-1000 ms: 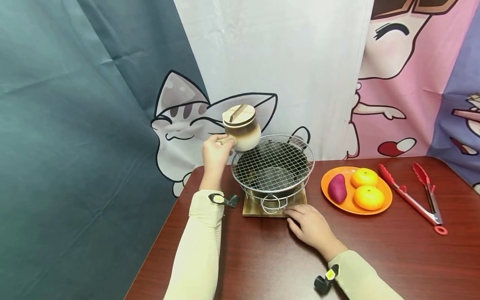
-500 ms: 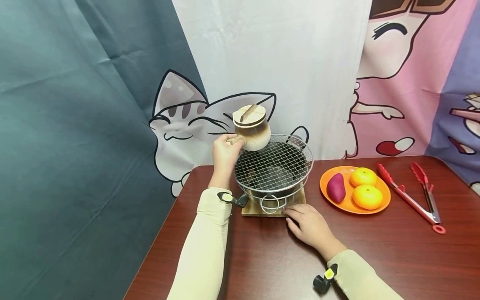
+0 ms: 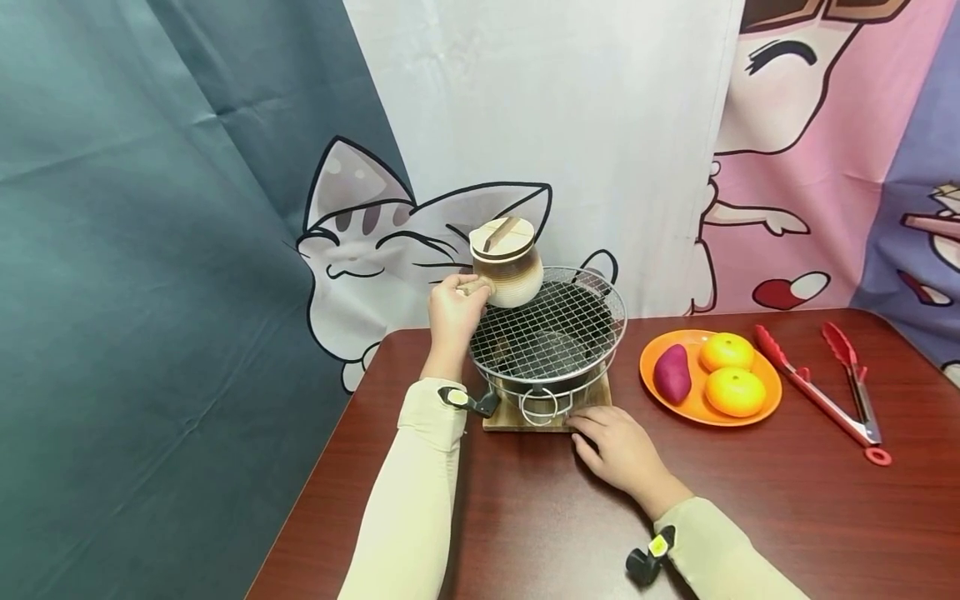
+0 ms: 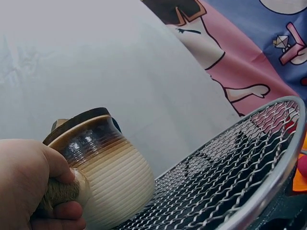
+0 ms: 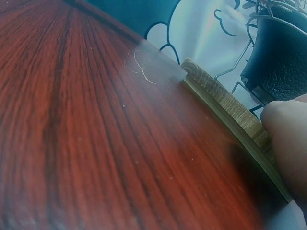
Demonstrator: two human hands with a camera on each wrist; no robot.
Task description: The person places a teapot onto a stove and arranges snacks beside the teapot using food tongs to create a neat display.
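My left hand grips the twine-wrapped side handle of a ribbed brown-and-cream pot with a wooden lid. Over the left back part of the round wire grill rack, the pot overlaps the mesh in the head view. The left wrist view shows it right by the mesh, slightly tilted. Below the rack is a black stove on a wooden board. Relaxed fingers of my right hand rest at the board's front right edge, near the stove's base; the right wrist view shows only part of this hand.
Right of the stove, an orange plate holds a purple sweet potato and two mandarins. Red-tipped tongs lie spread beyond it on the dark red table. A printed curtain hangs behind the table.
My left hand has carried the pot to the right over the rack, then slightly lower. The right hand stays at the board.
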